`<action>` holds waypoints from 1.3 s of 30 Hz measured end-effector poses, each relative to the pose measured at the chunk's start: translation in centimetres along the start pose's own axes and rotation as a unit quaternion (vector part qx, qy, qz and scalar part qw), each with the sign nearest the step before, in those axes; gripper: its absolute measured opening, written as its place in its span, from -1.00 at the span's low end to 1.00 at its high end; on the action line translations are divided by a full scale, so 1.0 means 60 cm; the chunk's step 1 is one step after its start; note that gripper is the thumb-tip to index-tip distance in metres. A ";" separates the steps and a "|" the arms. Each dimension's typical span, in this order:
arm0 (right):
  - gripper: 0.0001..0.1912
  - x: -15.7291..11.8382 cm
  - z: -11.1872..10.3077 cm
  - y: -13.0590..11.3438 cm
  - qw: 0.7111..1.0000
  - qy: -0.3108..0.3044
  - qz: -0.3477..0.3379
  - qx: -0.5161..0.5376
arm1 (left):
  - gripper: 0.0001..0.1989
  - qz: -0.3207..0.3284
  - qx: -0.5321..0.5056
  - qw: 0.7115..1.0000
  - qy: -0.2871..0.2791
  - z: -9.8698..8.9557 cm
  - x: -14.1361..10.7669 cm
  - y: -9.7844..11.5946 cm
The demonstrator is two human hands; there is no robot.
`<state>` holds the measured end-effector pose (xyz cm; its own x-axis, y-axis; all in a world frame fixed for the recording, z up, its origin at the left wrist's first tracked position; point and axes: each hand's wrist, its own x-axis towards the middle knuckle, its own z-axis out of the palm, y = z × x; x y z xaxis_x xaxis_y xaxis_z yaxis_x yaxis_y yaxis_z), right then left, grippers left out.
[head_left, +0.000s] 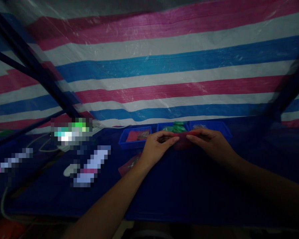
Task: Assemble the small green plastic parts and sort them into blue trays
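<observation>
Fingers (173, 141) of the left hand (157, 145) and the right hand (213, 142) are pinching opposite ends of a red pouch (183, 143), seemingly spreading its top edge straight, near the table's (164, 192) far edge. Toward the left edge, pixelation is masking a pale strip (93, 166). Next, the left forearm (124, 192) is partly hiding a pinkish packet (128, 166). Along the far edge, the left bin (133, 145) is holding red packets (133, 135), the middle bin (160, 126) green packets (178, 127), presumably separating kinds; the right bin's (225, 129) contents are staying unclear.

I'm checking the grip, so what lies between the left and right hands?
In the head view, a dark reddish item, possibly a bag, spans the gap, pinched by the left hand and the right hand.
</observation>
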<state>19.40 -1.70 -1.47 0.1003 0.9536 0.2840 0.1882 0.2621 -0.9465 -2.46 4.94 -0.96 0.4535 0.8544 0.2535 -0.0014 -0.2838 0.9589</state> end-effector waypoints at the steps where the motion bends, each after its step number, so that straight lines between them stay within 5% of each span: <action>1: -0.77 0.001 -0.001 0.002 1.000 -0.003 0.001 0.004 | -0.69 -0.002 -0.004 1.000 -0.004 -0.001 0.000 -0.001; 9: -0.71 0.012 -0.009 0.029 0.999 0.006 -0.019 -0.036 | -0.71 -0.041 0.025 0.999 0.012 -0.006 0.003 -0.009; 16: -0.72 0.013 -0.010 0.034 1.000 -0.001 -0.013 -0.015 | -0.63 -0.043 0.059 0.993 -0.093 -0.002 -0.003 -0.021; 23: -0.73 0.009 -0.007 0.018 0.998 0.007 -0.004 0.067 | -0.66 -0.020 0.013 0.995 -0.094 0.012 -0.006 -0.010; 32: -0.73 0.005 -0.005 0.007 0.998 0.008 0.002 0.069 | -0.63 0.022 -0.051 0.997 0.062 -0.012 -0.002 0.018; 39: -0.69 0.010 -0.011 0.015 0.999 0.014 0.006 0.028 | -0.52 0.045 0.066 0.976 0.204 -0.093 0.017 0.027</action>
<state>20.26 -0.99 -2.04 0.1300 0.9521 0.2768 0.1316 0.2601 -0.9566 -6.99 7.79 1.56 0.0641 0.9180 0.3913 0.1026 -0.3961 0.9125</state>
